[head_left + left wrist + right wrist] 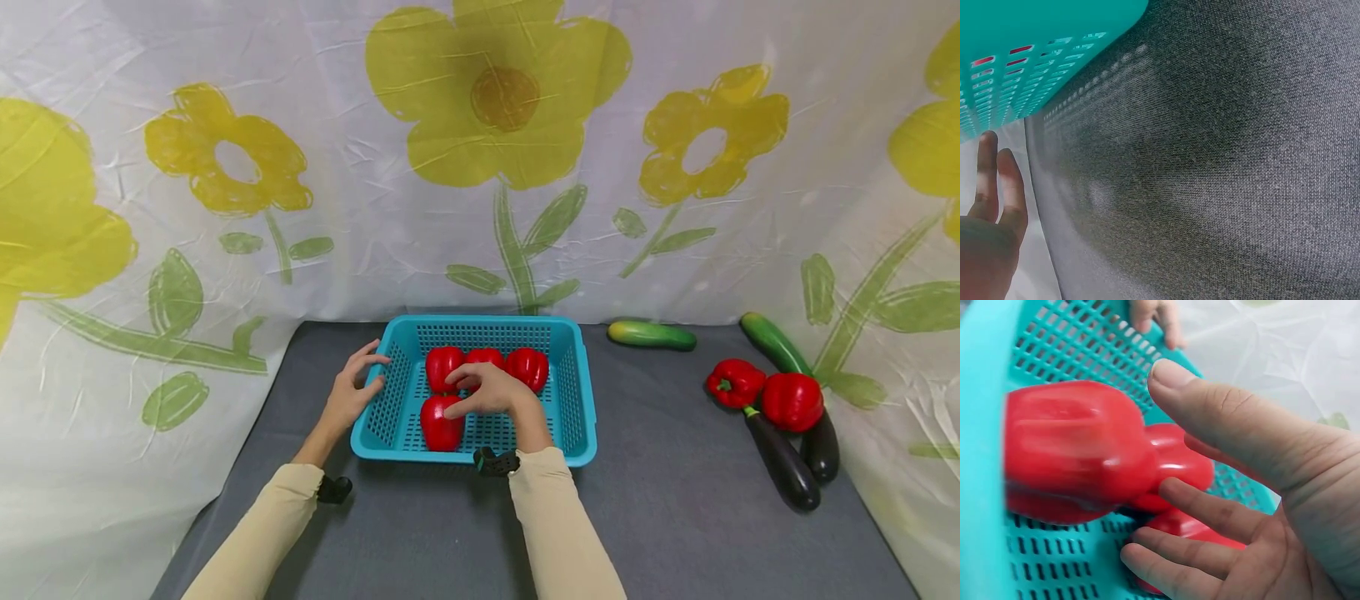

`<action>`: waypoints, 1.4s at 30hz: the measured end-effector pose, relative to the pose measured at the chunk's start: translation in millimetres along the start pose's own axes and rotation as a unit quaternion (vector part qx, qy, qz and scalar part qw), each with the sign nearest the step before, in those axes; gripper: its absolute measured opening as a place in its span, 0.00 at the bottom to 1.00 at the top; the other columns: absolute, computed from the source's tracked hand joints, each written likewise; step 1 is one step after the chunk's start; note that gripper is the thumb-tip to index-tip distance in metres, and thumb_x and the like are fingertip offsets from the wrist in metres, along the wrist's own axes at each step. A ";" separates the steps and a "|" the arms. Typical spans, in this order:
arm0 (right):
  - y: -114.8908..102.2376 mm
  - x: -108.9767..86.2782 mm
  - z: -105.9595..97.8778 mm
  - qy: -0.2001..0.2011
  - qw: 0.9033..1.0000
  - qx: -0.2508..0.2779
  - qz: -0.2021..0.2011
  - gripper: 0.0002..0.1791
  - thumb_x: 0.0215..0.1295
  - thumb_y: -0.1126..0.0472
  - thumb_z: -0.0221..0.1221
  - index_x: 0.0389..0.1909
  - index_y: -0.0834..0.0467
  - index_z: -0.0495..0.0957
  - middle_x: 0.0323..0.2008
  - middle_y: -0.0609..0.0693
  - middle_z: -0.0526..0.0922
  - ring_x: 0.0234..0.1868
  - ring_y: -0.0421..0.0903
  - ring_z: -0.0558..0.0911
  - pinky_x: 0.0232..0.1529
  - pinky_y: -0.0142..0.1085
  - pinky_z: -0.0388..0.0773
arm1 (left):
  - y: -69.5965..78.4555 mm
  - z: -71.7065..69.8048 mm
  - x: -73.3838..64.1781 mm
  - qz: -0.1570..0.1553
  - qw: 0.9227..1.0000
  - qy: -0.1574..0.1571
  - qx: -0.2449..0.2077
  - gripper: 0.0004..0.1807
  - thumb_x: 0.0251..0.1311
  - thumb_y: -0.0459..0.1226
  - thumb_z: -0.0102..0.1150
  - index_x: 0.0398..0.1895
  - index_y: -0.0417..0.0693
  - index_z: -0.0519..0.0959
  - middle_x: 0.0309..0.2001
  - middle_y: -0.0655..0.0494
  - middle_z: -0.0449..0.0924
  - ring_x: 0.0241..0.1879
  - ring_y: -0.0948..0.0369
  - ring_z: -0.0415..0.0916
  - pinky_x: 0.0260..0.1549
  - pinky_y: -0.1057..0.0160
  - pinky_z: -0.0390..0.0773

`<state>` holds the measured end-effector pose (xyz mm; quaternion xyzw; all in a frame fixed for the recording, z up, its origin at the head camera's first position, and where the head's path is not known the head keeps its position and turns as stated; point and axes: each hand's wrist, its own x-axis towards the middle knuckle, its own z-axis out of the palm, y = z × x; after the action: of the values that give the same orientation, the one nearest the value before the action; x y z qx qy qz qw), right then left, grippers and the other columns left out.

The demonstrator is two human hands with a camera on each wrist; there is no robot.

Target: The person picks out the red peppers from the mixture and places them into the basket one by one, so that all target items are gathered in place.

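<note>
A blue plastic basket point(474, 456) stands on the grey cloth with several red bell peppers in it. One bell pepper point(441, 425) lies near the front wall, and three more, such as the bell pepper point(527, 369) at the right, sit along the back. My right hand point(491, 390) hovers over the peppers inside the basket, its fingers spread and nothing between them in the right wrist view. At the basket's left rim is my left hand point(354, 390), fingers and thumb extended over the edge; firm contact is hard to tell.
To the right lie a cucumber point(651, 335), a second cucumber point(776, 343), two red bell peppers, one bell pepper point(792, 402) resting by two eggplants, the nearer eggplant point(782, 463) pointing forward. A flowered curtain point(337, 208) hangs behind the table.
</note>
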<state>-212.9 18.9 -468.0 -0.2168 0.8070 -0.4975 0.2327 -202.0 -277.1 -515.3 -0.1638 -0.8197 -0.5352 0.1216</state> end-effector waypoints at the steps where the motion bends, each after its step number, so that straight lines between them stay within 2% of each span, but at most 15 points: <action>1: -0.8 -0.9 -1.7 0.001 1.000 0.005 -0.004 0.36 0.54 0.61 0.76 0.64 0.61 0.76 0.61 0.59 0.75 0.64 0.62 0.71 0.45 0.50 0.82 | -4.1 0.0 -0.2 -0.001 1.000 0.001 0.001 0.16 0.66 0.20 0.54 0.56 0.27 0.76 0.73 0.31 0.57 0.71 0.34 0.54 0.55 0.28 0.63; 7: -5.9 -8.4 -13.1 -0.006 1.000 0.019 -0.024 0.38 0.53 0.61 0.76 0.66 0.61 0.74 0.63 0.61 0.74 0.64 0.63 0.71 0.47 0.52 0.81 | -10.9 0.0 -1.0 0.000 1.000 0.001 0.002 0.16 0.67 0.22 0.54 0.57 0.30 0.77 0.74 0.36 0.58 0.71 0.37 0.55 0.56 0.29 0.65; 13: -7.4 -17.4 -26.9 -0.008 0.998 0.053 -0.032 0.37 0.54 0.63 0.75 0.66 0.59 0.74 0.64 0.63 0.73 0.64 0.62 0.71 0.48 0.52 0.81 | -10.7 -0.5 -1.2 0.005 1.000 0.001 0.002 0.15 0.67 0.22 0.54 0.56 0.30 0.77 0.74 0.35 0.58 0.71 0.37 0.55 0.55 0.29 0.65; 16: -8.2 -23.7 -35.0 -0.005 0.997 0.063 -0.037 0.35 0.56 0.63 0.73 0.66 0.59 0.73 0.64 0.64 0.73 0.66 0.64 0.70 0.49 0.52 0.80 | -3.2 -0.5 -1.5 0.004 1.000 0.000 0.002 0.15 0.67 0.21 0.54 0.56 0.28 0.76 0.73 0.32 0.57 0.70 0.35 0.56 0.54 0.29 0.65; 20: -6.4 -31.5 -44.5 -0.008 0.997 0.068 -0.048 0.33 0.60 0.62 0.71 0.67 0.60 0.73 0.64 0.66 0.73 0.65 0.66 0.70 0.50 0.51 0.80 | 18.0 -1.5 -2.1 -0.005 1.000 -0.002 0.000 0.15 0.65 0.19 0.53 0.55 0.24 0.76 0.72 0.28 0.57 0.69 0.31 0.55 0.54 0.28 0.64; 24: -1.7 -37.9 -50.8 -0.016 0.994 0.086 -0.064 0.32 0.63 0.62 0.69 0.67 0.62 0.71 0.65 0.68 0.71 0.65 0.68 0.70 0.50 0.46 0.80 | 30.1 -3.2 -3.5 -0.017 1.000 -0.007 0.001 0.15 0.65 0.19 0.53 0.55 0.22 0.75 0.72 0.27 0.56 0.69 0.29 0.54 0.55 0.29 0.64; 28: 2.2 -43.6 -54.7 -0.024 0.991 0.112 -0.074 0.31 0.66 0.62 0.67 0.68 0.63 0.70 0.65 0.69 0.70 0.65 0.69 0.69 0.51 0.46 0.80 | 31.9 -4.0 -4.2 -0.023 1.000 -0.007 0.004 0.15 0.65 0.19 0.53 0.55 0.22 0.75 0.72 0.28 0.56 0.69 0.29 0.55 0.56 0.29 0.64; 36: 1.3 -52.1 -63.9 -0.012 0.989 0.141 -0.048 0.27 0.70 0.60 0.64 0.67 0.60 0.72 0.63 0.64 0.73 0.63 0.62 0.73 0.52 0.47 0.79 | 32.1 -3.0 -3.4 -0.023 1.000 -0.008 0.002 0.15 0.65 0.19 0.53 0.55 0.23 0.75 0.73 0.29 0.57 0.69 0.31 0.55 0.55 0.30 0.65; 42: 6.0 -59.5 -72.3 0.007 0.982 0.179 -0.066 0.23 0.72 0.63 0.61 0.65 0.63 0.72 0.59 0.63 0.76 0.59 0.60 0.77 0.53 0.49 0.78 | 33.3 -1.8 -1.6 -0.026 1.000 -0.012 0.008 0.15 0.65 0.19 0.53 0.55 0.24 0.75 0.73 0.30 0.57 0.69 0.32 0.56 0.56 0.30 0.65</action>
<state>-209.0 106.7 -435.2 -0.2213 0.6906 -0.6496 0.2285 -187.2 -266.6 -487.3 -0.1480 -0.8294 -0.5295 0.0992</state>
